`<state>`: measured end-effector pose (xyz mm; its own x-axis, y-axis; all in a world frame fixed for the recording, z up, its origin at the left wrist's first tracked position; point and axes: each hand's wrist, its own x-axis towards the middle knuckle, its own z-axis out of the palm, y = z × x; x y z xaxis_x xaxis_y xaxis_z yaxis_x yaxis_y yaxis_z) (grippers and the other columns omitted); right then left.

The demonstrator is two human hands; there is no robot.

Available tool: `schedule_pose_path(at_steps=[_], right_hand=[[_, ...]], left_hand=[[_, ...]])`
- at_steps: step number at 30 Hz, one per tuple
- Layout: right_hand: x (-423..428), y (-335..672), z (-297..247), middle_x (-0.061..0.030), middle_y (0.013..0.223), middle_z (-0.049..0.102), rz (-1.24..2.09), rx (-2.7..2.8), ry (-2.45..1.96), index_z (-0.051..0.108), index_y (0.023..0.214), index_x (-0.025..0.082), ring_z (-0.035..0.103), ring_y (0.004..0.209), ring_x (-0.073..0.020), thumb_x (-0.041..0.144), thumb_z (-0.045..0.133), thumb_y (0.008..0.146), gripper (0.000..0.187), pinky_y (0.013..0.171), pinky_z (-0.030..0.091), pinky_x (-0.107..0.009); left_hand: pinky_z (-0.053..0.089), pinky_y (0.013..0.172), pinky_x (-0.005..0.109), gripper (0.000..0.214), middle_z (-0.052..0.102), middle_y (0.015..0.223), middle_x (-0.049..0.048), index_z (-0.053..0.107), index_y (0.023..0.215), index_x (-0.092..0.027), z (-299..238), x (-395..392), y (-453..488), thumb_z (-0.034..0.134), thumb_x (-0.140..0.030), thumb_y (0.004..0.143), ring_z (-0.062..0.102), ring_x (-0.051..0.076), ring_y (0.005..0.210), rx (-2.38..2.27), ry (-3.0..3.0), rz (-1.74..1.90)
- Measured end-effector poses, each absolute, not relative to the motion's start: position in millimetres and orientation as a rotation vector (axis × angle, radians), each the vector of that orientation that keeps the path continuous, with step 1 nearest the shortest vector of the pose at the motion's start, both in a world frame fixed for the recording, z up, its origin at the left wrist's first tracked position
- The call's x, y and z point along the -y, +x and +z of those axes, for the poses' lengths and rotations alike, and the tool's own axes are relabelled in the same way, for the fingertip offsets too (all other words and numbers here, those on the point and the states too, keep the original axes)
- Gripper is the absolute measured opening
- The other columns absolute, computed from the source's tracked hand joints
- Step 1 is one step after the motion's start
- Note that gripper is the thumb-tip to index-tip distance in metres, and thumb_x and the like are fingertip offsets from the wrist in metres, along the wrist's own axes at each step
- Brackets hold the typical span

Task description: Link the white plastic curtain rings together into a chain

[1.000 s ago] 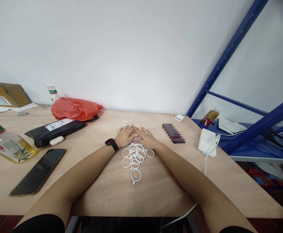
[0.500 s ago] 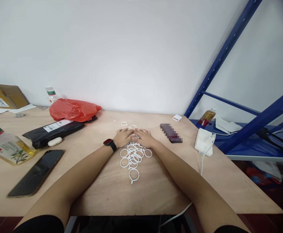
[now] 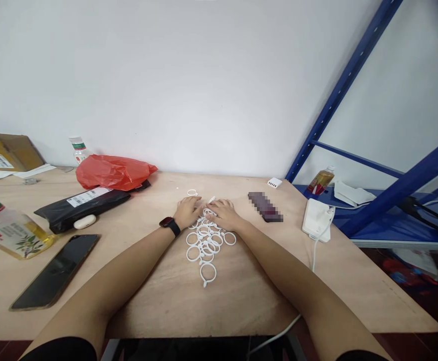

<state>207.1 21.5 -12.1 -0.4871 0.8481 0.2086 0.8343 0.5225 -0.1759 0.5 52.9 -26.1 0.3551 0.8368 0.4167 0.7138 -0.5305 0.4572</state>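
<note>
Location: white rings (image 3: 205, 237) heaped on table (image 3: 234, 301) | Grip: left hand (image 3: 188, 212) and right hand (image 3: 223, 214) laid at heap's far end; whether rings are grasped cannot be told | Progress: most bunched, one stray ring (image 3: 192, 195) not yet joined, beyond left hand

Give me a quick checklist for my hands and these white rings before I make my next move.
Left hand at the white rings: ok, on the pile's left side.
Right hand at the rings: ok, over the far end.
Rings all together: not ok, a lone ring lies beyond the left hand.
Phone on the left apart from rings: ok.
Ring gripped in either hand: cannot tell, undersides hidden.
</note>
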Motion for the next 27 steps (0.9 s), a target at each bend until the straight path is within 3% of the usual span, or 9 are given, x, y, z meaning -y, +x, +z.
schedule_pose_path(at_steps=[4,7,14,20,27], right_hand=[[-15,205,-4,-0.0093,0.138,0.052,0.01,2.527,-1.272,0.048,0.141,0.03,0.034,0.13,-0.0317,0.066,0.038,0.092,0.061,0.111,0.012,-0.056],[-10,201,2,-0.0087,0.134,0.055,-0.023,2.562,-1.133,0.055,0.135,0.03,0.034,0.13,-0.033,0.064,0.045,0.09,0.057,0.112,0.011,-0.057],[-9,200,2,-0.0081,0.12,0.065,-0.024,2.524,-0.905,0.066,0.118,0.025,0.045,0.12,-0.0283,0.057,0.049,0.092,0.044,0.106,0.026,-0.049],[-14,208,-3,-0.0098,0.108,0.068,0.056,2.309,-0.85,0.067,0.113,0.021,0.055,0.102,-0.0238,0.053,0.04,0.097,0.045,0.093,0.039,-0.042],[-36,211,3,-0.0079,0.097,0.071,0.075,2.166,-1.016,0.07,0.103,0.021,0.059,0.094,-0.0219,0.039,0.039,0.1,0.036,0.089,0.043,-0.039]], left_hand=[[0.038,0.105,0.042,0.046,0.061,0.128,0.0089,0.049,0.138,-0.022,-21,-53,-2,0.046,-0.04,0.095,0.053,0.024,0.119,-1.237,2.441,1.07],[0.041,0.101,0.04,0.04,0.065,0.117,0.0087,0.055,0.132,-0.023,-19,-52,-3,0.047,-0.037,0.096,0.056,0.023,0.112,-1.108,2.491,1.102],[0.049,0.086,0.035,0.021,0.071,0.093,0.0055,0.07,0.101,-0.021,-21,-53,-1,0.055,-0.032,0.093,0.064,0.019,0.089,-0.99,2.462,1.201],[0.048,0.09,0.035,0.019,0.065,0.108,0.0068,0.073,0.091,-0.021,-18,-51,-3,0.056,-0.03,0.09,0.063,0.019,0.098,-1.18,2.402,1.36],[0.038,0.096,0.041,0.018,0.073,0.101,0.0029,0.073,0.093,-0.024,-11,-46,-3,0.056,-0.029,0.092,0.064,0.021,0.099,-1.347,2.398,1.24]])
